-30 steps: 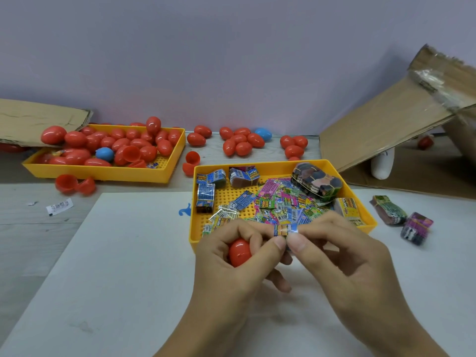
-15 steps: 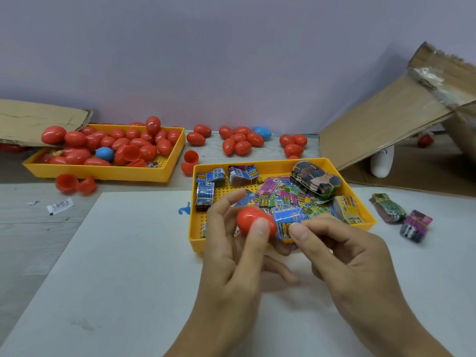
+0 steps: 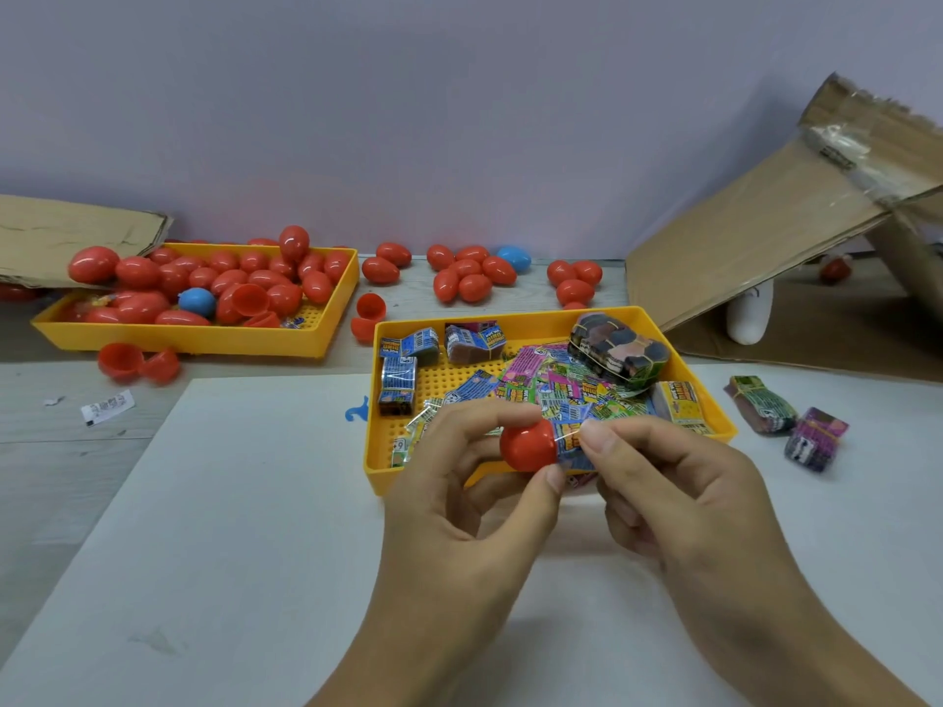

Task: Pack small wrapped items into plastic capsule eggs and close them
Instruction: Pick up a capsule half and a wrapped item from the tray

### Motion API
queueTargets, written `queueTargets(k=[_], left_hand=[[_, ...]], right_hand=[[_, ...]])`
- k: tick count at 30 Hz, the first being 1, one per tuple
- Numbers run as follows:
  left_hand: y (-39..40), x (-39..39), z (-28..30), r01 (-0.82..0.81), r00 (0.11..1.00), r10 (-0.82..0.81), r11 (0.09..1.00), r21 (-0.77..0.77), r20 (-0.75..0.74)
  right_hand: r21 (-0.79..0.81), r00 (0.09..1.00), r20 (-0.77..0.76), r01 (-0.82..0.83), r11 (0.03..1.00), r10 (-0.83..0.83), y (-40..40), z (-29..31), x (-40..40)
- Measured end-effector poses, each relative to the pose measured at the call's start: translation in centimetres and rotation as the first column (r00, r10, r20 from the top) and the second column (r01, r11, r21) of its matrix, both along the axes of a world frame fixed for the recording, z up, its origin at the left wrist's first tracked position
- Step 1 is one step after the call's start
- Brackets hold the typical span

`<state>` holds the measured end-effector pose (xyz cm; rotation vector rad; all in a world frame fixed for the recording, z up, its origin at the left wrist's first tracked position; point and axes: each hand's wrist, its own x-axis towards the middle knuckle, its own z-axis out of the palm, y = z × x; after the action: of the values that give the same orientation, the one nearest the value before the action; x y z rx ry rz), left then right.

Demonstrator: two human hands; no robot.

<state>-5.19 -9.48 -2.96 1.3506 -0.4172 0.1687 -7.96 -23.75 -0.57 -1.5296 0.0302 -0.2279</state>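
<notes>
**Packet half in, egg not yet shut**

The left hand (image 3: 459,507) pinches a red egg half (image 3: 528,446) between thumb and fingers, holding it in the air just above the near edge of the packet tray (image 3: 714,426). The right hand (image 3: 684,497) pinches a small blue wrapped packet (image 3: 574,443) with its fingertips and presses it against the open side of the half. Whether the packet is already partly inside cannot be told; the hands hide the rim.

What could go wrong, judged from here:

- The packet looks flat and about as wide as the mouth of the half. Pushed in unfolded, a corner may stay proud of the rim, and the second half would then not snap on.
- The shell is smooth and glossy, and the left hand holds it only by its curve. A firm push from the right could squirt it out of the pinch, down into the tray or onto the tabletop (image 3: 229,528).
- No mating half is visible in either hand. Loose halves (image 3: 370,306) lie behind the tray and more (image 3: 138,362) by the egg tray (image 3: 204,341); reaching for one means freeing a hand, and the packet may spring back out meanwhile.
- Hinge or no hinge on this egg cannot be told, so the closing motion is uncertain.
- The heap of packets directly below could catch a dropped one, making it hard to pick out again.
</notes>
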Motion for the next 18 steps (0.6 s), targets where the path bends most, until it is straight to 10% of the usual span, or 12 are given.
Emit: queueTargets(k=[18], left_hand=[[-0.06, 0.05, -0.48, -0.114, 0.982, 0.109, 0.993, 0.025, 0.152]], right_hand=[[-0.015, 0.997, 0.056, 0.045, 0.999, -0.044, 0.25, 0.30, 0.16]])
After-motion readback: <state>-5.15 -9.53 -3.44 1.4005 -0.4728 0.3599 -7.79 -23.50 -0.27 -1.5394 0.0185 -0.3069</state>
